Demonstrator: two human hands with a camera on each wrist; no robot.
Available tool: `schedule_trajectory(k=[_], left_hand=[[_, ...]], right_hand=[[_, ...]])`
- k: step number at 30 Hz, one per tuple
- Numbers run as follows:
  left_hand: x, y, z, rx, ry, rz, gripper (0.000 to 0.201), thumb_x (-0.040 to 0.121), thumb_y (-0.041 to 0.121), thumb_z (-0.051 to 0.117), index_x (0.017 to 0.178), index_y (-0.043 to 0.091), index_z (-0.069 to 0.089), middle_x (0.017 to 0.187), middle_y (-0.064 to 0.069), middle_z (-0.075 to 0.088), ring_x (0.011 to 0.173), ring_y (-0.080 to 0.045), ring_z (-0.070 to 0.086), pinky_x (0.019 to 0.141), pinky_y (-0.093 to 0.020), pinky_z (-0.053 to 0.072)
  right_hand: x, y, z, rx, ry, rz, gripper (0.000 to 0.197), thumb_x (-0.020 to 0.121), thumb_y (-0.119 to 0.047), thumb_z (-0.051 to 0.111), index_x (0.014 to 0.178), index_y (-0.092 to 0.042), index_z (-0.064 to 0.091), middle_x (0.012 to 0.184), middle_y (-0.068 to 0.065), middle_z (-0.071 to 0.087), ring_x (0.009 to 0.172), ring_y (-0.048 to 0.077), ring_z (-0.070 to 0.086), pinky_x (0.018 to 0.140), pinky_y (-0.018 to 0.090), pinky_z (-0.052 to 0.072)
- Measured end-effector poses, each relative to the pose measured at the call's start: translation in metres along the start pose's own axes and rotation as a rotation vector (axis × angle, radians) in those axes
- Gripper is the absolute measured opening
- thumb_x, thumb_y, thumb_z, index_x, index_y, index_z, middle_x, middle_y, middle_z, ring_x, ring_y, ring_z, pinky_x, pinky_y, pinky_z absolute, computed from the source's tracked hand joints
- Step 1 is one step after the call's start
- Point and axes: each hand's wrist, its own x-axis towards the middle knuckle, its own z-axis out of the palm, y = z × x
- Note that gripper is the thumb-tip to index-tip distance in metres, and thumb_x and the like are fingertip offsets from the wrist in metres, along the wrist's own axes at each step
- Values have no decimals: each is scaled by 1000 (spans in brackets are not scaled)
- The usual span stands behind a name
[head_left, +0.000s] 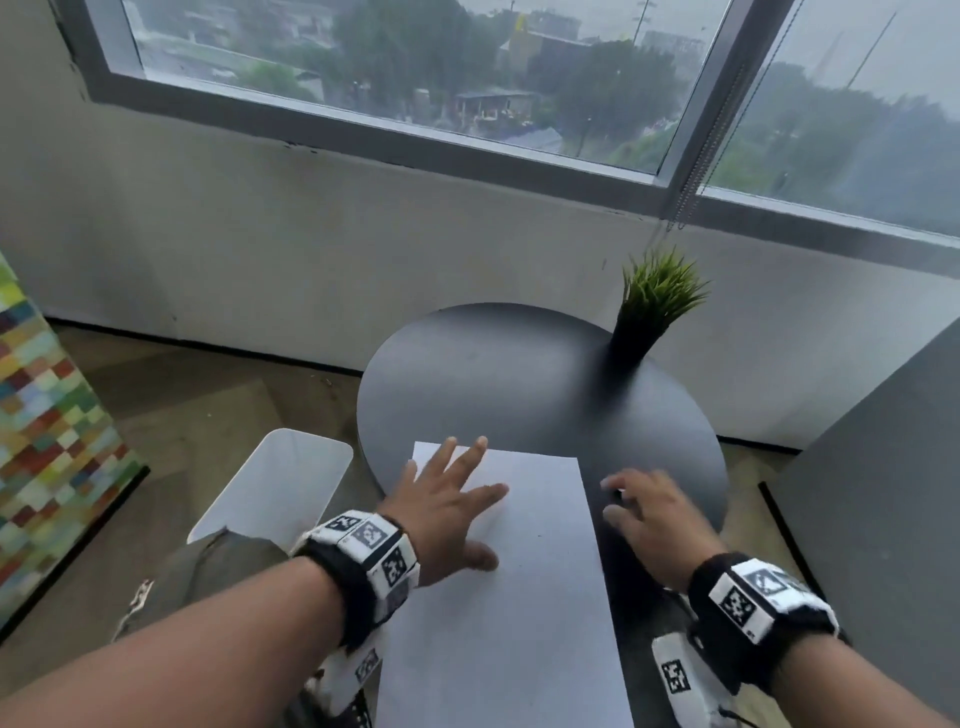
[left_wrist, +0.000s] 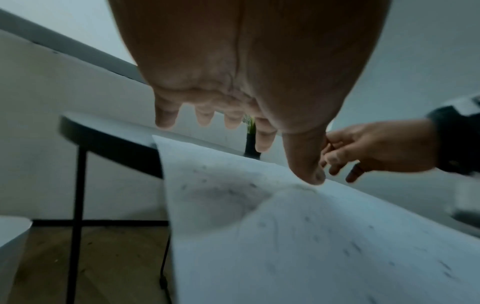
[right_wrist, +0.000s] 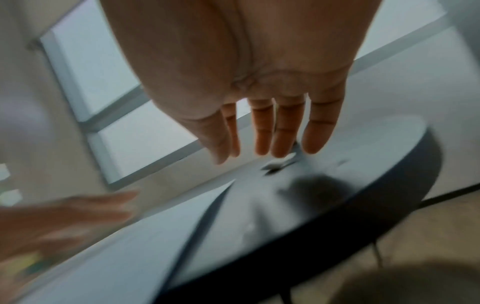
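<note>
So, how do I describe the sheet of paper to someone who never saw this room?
Under the big window stands a round black table. On its near edge lies the sheet of paper, hanging over toward the person, under the left hand. It is the only flat white thing there; the plant stands upright, farther back.

Left hand (head_left: 441, 514) spread wide, palm down; right hand (head_left: 654, 525) hovers loosely open.

The left hand (head_left: 447, 512), fingers spread, lies over the left edge of a white sheet of paper (head_left: 524, 597). Just right of the sheet, the right hand (head_left: 652, 525) hangs blurred and loosely bent over the dark round table (head_left: 493, 374). A potted plant (head_left: 649, 312) stands well beyond the right hand, and a white bin (head_left: 280, 483) sits left of the left hand.
</note>
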Motion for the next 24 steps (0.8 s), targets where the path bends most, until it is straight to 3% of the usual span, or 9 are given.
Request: schedule_trajectory(k=[2, 5, 7, 9, 12, 15, 18, 22, 24], left_hand=[[-16, -9, 4, -127, 157, -111, 73, 92, 63, 57, 155, 45, 25, 167, 5, -22, 154, -23, -17, 124, -52, 7], [-31, -31, 9, -431, 429, -390, 55, 89, 49, 71, 136, 33, 48, 156, -2, 19, 142, -26, 25, 114, -42, 33], [-35, -45, 13, -764, 382, -592, 48, 87, 42, 75, 122, 22, 50, 131, -7, 42, 107, -24, 52, 94, -38, 46], [-37, -47, 16, -1218, 203, -668, 45, 90, 38, 73, 116, 10, 49, 104, -16, 61, 71, -25, 58, 68, -37, 50], [-41, -49, 16, -1327, 88, -649, 28, 97, 24, 67, 101, -3, 62, 83, -21, 71, 61, -30, 63, 64, -42, 56], [-33, -54, 7, -987, 205, -537, 19, 92, 18, 72, 83, 3, 67, 67, -7, 62, 60, -24, 57, 67, -40, 54], [-26, -55, -14, -917, 307, -459, 16, 89, 15, 74, 76, 11, 64, 63, -1, 59, 57, -20, 52, 59, -29, 44], [-20, -51, -49, -954, 473, -348, 15, 74, 27, 70, 76, 13, 69, 57, 6, 55, 54, -17, 44, 54, -25, 35], [-15, -51, -64, -1059, 474, -256, 20, 66, 35, 66, 74, 16, 68, 61, 2, 55, 60, -17, 43, 60, -28, 36]], right_hand=[[-26, -26, 9, -110, -146, -152, 32, 86, -48, 58, 117, -42, 56, 106, -10, 45, 106, 13, 45, 95, 33, 41], [-31, -37, 11, -213, -248, -87, 32, 82, -59, 52, 110, -46, 55, 108, -11, 43, 108, 14, 42, 94, 39, 41], [-27, -36, 10, -162, -279, -38, 24, 80, -59, 51, 101, -48, 55, 106, -10, 43, 109, 17, 45, 96, 41, 42], [-24, -37, 11, -151, -298, -34, 30, 79, -58, 51, 106, -46, 57, 108, -8, 42, 111, 19, 45, 99, 41, 41], [-19, -44, 12, -156, -321, -37, 40, 80, -55, 56, 117, -41, 57, 114, -4, 43, 114, 21, 45, 101, 36, 40], [-10, -45, 1, -74, -310, -31, 52, 82, -47, 63, 131, -33, 52, 114, -3, 52, 108, 17, 52, 97, 29, 42], [3, -40, -21, 44, -224, 40, 56, 85, -40, 65, 135, -23, 47, 112, -2, 60, 99, 15, 56, 89, 26, 44], [20, -34, -40, 341, -222, 193, 46, 88, -35, 65, 127, -19, 48, 99, 9, 61, 69, 19, 57, 51, 24, 43], [23, -36, -40, 459, -275, 243, 25, 90, -37, 62, 107, -21, 52, 92, 10, 60, 65, 19, 55, 46, 22, 37]])
